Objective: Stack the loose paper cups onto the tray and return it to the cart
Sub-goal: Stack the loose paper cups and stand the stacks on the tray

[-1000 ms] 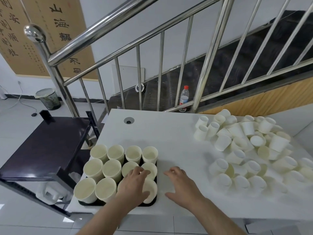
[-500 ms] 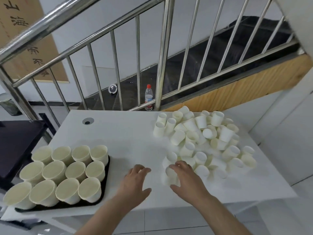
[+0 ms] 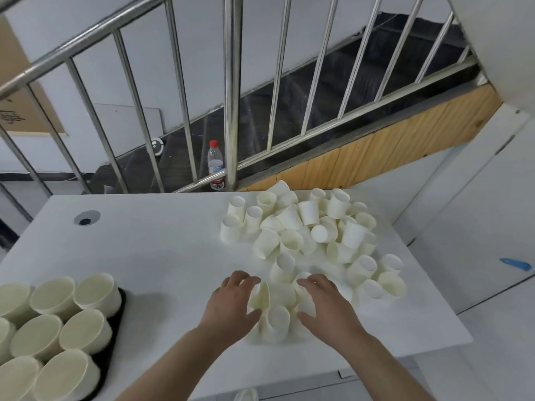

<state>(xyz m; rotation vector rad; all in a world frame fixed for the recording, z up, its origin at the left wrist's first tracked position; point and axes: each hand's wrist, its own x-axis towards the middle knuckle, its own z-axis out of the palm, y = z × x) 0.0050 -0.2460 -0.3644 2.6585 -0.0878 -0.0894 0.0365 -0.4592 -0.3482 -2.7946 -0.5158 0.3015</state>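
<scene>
From the head camera we look down on a white rectangular tabletop [image 3: 162, 256] that fills the middle of the frame, and both our hands are in at the near end of a heap of loose cream paper cups [image 3: 307, 230] spread across the centre right. Our left hand [image 3: 231, 306] sits at lower centre with its fingers curved against the left flank of a small cluster of tipped-over paper cups [image 3: 275, 311], thumb tucked low at the cluster's near side. Our right hand [image 3: 324, 306] mirrors it on the other flank, fingers arched over the cups and thumb pressing in from below. Between them the two hands cup the cluster, and we cannot tell whether either hand has closed round one particular cup. At the lower left edge of the frame a black rectangular tray [image 3: 114, 337] shows only its right rim and near corner, packed with upright wide cream paper cups [image 3: 92, 293] standing mouth up and touching one another. Behind the table, at upper centre, a shiny steel stair railing [image 3: 231, 91] rises, and a clear plastic bottle with a red cap [image 3: 215, 164] stands just past the table's far edge beside the thick post. A small blue item [image 3: 516, 264] lies at the right edge.
</scene>
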